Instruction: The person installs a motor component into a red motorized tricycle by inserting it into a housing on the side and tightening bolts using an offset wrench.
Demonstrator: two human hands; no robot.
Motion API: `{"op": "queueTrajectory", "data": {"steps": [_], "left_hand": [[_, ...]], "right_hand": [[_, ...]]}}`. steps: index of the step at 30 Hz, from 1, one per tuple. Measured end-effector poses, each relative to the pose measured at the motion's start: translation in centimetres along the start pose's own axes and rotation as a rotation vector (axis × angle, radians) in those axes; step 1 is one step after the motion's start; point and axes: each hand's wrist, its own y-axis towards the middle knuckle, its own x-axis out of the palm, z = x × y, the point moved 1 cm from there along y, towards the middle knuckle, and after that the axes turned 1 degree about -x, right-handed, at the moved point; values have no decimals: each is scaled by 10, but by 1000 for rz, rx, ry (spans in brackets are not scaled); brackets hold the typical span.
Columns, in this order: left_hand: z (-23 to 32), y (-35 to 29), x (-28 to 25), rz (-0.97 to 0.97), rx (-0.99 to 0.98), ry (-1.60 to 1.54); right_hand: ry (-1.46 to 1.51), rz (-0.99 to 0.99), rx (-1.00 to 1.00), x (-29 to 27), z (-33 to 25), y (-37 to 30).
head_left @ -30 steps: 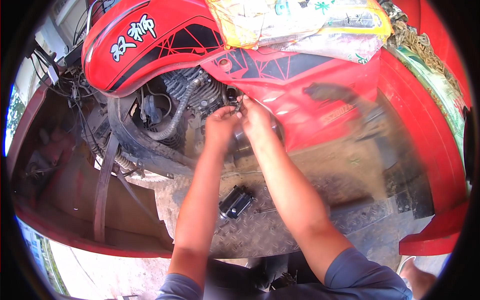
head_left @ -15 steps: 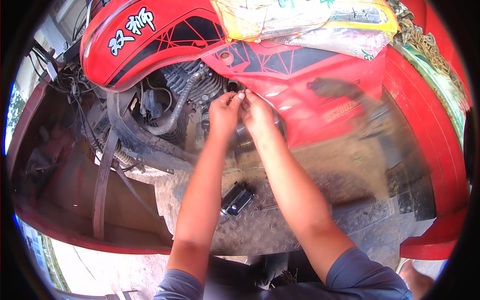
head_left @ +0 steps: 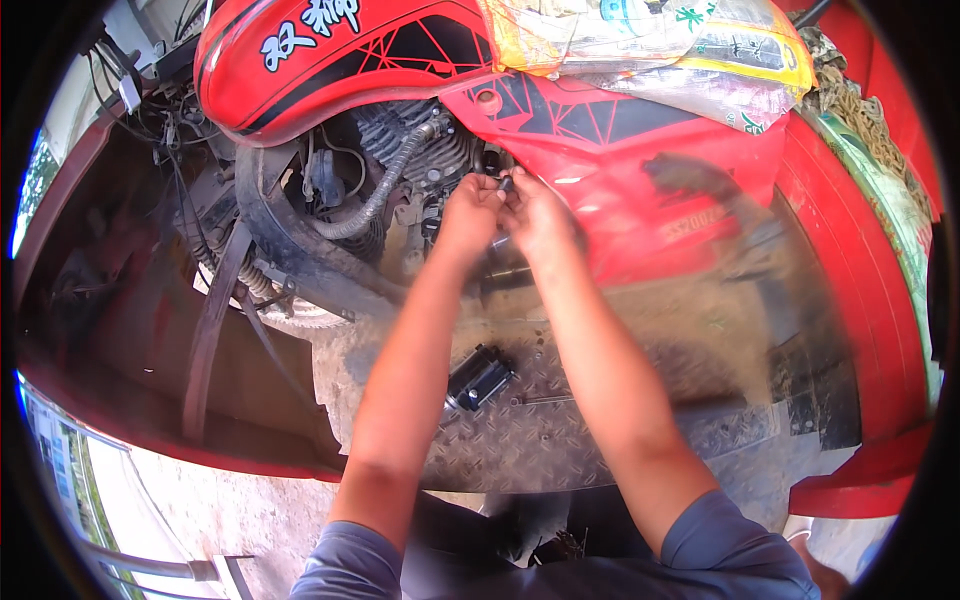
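Blue-grey sleeves (head_left: 345, 562) lie nearest, at the lower edge, with 2 bare forearms reaching away from them. Between the forearms, on dusty metal treadplate (head_left: 520, 460), rests a black box-shaped part (head_left: 480, 378) with a silvery end; its long axis slants from lower left to upper right, and it sits closer to the left forearm than to the right. Just right of it lies a thin metal rod (head_left: 545, 401), roughly crosswise.

Farther up, the left hand (head_left: 472, 215) and right hand (head_left: 540, 212) meet, both closed, fingertips pinched together on a small dark piece (head_left: 507, 184). That piece is at the far end of both hands: to the right of the left fingertips, to the left of the right ones, about equally near to each. Its long axis seems to point away from the person, though it is too small to be sure. Behind the wrists shows a shiny dark cylinder (head_left: 508, 273).

Just beyond the fingertips stands the finned engine (head_left: 452, 152), a ribbed hose (head_left: 390, 182) curving down its left side. A red side panel (head_left: 620, 235) spreads to the right; farthest, plastic sacks (head_left: 650, 72) lie across the top.
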Motion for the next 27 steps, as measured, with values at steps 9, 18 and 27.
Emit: {"op": "queueTrajectory", "data": {"steps": [9, 18, 27], "left_hand": [[0, 6, -3, 84, 120, 274], [12, -10, -1, 100, -85, 6], [-30, -152, -66, -142, -31, 751]], "right_hand": [[-226, -154, -81, -1, -1, -11], [-159, -93, -85, 0, 0, -4], [-117, -36, -95, 5, -1, -9]]}}
